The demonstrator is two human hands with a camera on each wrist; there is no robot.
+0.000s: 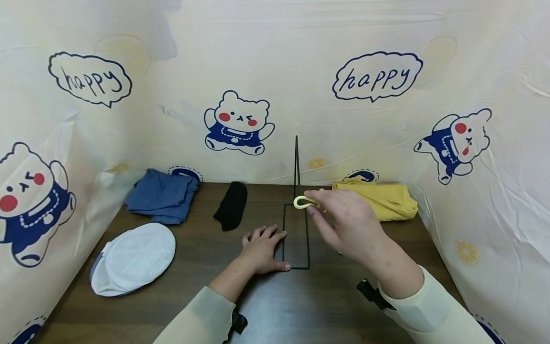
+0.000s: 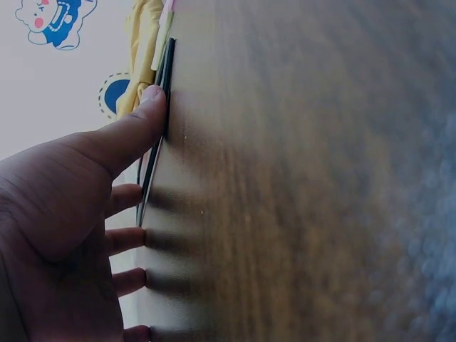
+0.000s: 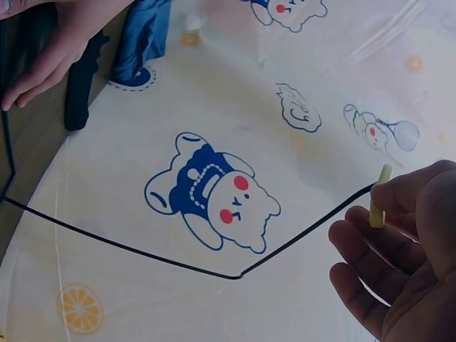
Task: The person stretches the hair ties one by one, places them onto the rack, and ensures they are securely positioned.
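A black wire stand (image 1: 308,239) has its rectangular base on the wooden table, and its narrow upright part rises at the back. My left hand (image 1: 259,251) rests with spread fingers at the base's left side. Its thumb lies on the front left corner, as the left wrist view also shows along the wire (image 2: 168,71). Over the back of the base, my right hand (image 1: 354,224) pinches a pale yellow looped band (image 1: 298,204) between thumb and fingers. In the right wrist view the band (image 3: 385,175) overlaps the tip of the bent wire (image 3: 306,234).
A black sock (image 1: 232,205) lies left of the stand. Farther left are a folded blue cloth (image 1: 161,193) and a white cap (image 1: 139,255). Behind my right hand is a folded yellow cloth (image 1: 395,200). A printed curtain (image 1: 283,57) encloses the table's back and sides.
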